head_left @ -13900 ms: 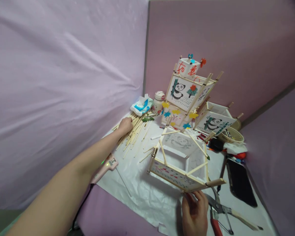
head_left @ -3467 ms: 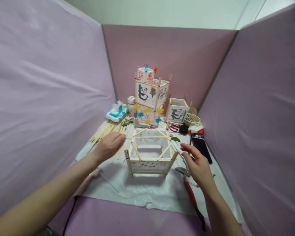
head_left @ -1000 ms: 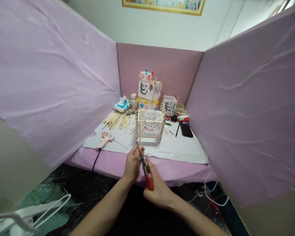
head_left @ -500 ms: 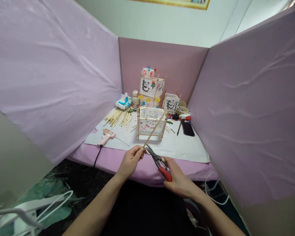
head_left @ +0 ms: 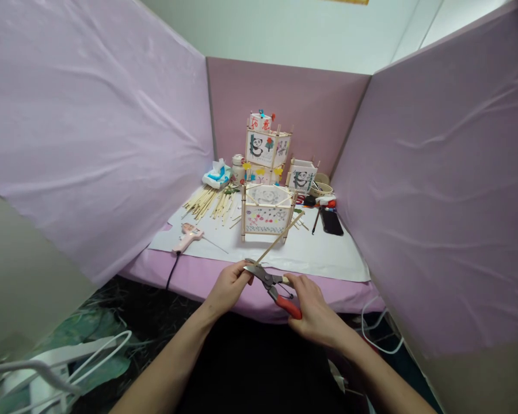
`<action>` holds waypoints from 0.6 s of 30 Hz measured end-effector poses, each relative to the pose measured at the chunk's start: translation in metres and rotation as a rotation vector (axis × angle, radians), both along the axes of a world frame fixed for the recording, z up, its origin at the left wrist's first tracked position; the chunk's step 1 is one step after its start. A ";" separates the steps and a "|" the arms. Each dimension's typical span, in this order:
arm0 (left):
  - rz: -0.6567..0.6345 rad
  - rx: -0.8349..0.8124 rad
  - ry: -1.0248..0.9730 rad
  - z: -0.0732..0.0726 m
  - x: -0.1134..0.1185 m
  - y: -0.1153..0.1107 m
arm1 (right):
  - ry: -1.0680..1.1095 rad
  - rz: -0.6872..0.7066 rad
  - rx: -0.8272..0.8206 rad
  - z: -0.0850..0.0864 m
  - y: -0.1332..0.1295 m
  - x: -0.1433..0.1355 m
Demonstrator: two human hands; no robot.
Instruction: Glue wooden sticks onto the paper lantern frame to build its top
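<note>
My left hand [head_left: 229,287] pinches the lower end of a thin bamboo stick [head_left: 280,237], which slants up to the right. Red-handled shears [head_left: 268,280] are in my right hand [head_left: 311,305], fingers wrapped round the handles. Their blades lie across the stick's lower end, right at my left fingertips. Just beyond the stick stands a lantern frame [head_left: 265,220] with painted paper sides and bamboo posts. Behind it rises a stacked lantern [head_left: 262,148] with a panda panel, and a smaller panda lantern [head_left: 302,177] is to its right.
A pink glue gun [head_left: 187,238] with a black cord lies at the left on white paper [head_left: 328,259]. Bamboo sticks [head_left: 201,201], a tissue pack [head_left: 217,174] and a bottle [head_left: 237,170] sit behind it. At the right lies a phone [head_left: 331,222]. Pink partitions flank the table.
The shears have moved left and turned flatter, so their blades now cross the stick. The stick's upper end has swung right and down, away from the front of the lantern frame.
</note>
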State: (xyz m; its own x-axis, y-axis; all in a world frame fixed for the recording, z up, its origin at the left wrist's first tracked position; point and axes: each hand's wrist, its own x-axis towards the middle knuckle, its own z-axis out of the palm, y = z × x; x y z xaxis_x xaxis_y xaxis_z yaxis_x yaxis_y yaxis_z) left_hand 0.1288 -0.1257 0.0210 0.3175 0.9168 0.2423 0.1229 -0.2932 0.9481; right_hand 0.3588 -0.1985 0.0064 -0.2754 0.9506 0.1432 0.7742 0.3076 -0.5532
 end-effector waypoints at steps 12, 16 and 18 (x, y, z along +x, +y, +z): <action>-0.052 -0.015 0.035 -0.003 -0.004 0.002 | 0.038 0.014 0.017 -0.001 -0.001 0.001; -0.080 -0.007 0.069 -0.006 -0.005 0.004 | 0.033 0.019 -0.005 -0.003 0.000 0.002; -0.085 -0.004 0.081 -0.008 -0.005 0.005 | 0.028 0.024 -0.016 -0.003 -0.001 0.003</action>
